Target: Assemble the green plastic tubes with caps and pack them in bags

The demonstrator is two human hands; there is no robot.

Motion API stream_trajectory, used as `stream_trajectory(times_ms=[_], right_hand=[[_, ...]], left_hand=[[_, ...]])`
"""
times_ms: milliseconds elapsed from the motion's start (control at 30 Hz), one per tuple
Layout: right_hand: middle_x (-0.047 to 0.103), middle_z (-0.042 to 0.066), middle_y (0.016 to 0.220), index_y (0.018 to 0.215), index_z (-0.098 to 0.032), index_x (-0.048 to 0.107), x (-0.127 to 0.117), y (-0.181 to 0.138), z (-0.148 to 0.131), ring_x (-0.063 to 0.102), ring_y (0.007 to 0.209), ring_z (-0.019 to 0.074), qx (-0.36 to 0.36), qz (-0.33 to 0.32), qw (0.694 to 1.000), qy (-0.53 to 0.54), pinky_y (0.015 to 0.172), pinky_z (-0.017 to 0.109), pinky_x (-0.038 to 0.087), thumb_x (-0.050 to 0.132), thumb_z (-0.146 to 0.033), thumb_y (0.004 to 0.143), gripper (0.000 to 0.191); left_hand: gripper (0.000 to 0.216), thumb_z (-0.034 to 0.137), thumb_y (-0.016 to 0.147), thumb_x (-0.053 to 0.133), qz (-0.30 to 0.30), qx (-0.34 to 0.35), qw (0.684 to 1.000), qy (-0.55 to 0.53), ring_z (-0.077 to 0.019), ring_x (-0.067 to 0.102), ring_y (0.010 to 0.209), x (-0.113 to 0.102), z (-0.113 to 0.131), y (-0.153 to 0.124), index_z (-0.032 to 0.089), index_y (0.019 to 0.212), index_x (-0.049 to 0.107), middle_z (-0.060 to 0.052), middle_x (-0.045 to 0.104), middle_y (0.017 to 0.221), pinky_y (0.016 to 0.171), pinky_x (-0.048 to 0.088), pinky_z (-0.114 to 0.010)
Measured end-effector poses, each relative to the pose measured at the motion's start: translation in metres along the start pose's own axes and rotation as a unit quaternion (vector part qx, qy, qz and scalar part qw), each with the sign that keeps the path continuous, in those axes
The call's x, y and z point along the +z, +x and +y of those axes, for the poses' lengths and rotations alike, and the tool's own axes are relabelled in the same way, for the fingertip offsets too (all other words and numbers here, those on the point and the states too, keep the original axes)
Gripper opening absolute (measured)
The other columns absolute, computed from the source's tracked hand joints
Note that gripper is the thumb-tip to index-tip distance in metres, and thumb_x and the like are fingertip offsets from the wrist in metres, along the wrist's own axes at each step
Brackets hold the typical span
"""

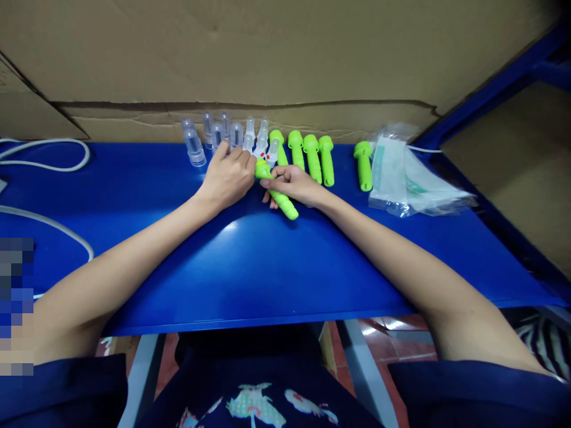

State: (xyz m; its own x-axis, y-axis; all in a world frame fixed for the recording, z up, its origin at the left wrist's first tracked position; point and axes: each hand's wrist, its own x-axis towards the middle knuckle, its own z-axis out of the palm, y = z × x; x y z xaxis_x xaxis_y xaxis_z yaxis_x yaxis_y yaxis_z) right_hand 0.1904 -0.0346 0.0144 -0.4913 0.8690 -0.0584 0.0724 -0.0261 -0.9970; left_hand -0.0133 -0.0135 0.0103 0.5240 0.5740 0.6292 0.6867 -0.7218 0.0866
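A lime-green ribbed plastic handle point(284, 204) slants over the blue table, its wider end up and to the left. My right hand point(297, 183) is closed on it, thumb on top near the upper part. My left hand point(229, 178) is curled into a fist at the wide end; what its fingers hold is hidden. Just behind both hands stand small clear-tipped white pieces point(261, 144), two red dots showing low on them. Several clear plastic tubes point(195, 147) stand behind my left hand. More green handles point(313, 159) lie in a row behind my right hand.
Farther right lie another green handle point(364, 169) and clear plastic bags point(401, 178) with white and green print. White cables point(66, 229) run along the left side of the blue table point(267, 279). A cardboard wall point(267, 53) closes off the back.
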Motion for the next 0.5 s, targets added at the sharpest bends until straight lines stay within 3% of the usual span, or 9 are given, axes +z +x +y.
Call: stream_trajectory(times_ms=[300, 500], right_hand=[[0.074, 0.003, 0.063, 0.078, -0.021, 0.051, 0.002, -0.002, 0.000, 0.069, 0.047, 0.0161, -0.008, -0.005, 1.000, -0.009, 0.043, 0.023, 0.058, 0.094, -0.052, 0.071, 0.053], [0.072, 0.003, 0.060, 0.071, -0.018, 0.057, 0.006, -0.004, -0.002, 0.065, 0.044, 0.0137, -0.018, 0.036, 0.999, 0.000, 0.041, 0.021, 0.056, 0.095, -0.054, 0.067, 0.052]], left_hand=[[0.018, 0.018, 0.093, 0.050, -0.040, 0.014, 0.999, 0.021, -0.0273, 0.067, 0.093, -0.006, -0.004, 0.000, 0.016, 0.090, 0.068, -0.008, 0.069, 0.084, 0.103, 0.043, -0.056], [0.013, 0.020, 0.094, 0.054, -0.065, 0.011, 0.998, -0.023, -0.0266, 0.066, 0.092, -0.011, -0.007, 0.000, 0.018, 0.084, 0.061, -0.006, 0.067, 0.083, 0.102, 0.041, -0.053]])
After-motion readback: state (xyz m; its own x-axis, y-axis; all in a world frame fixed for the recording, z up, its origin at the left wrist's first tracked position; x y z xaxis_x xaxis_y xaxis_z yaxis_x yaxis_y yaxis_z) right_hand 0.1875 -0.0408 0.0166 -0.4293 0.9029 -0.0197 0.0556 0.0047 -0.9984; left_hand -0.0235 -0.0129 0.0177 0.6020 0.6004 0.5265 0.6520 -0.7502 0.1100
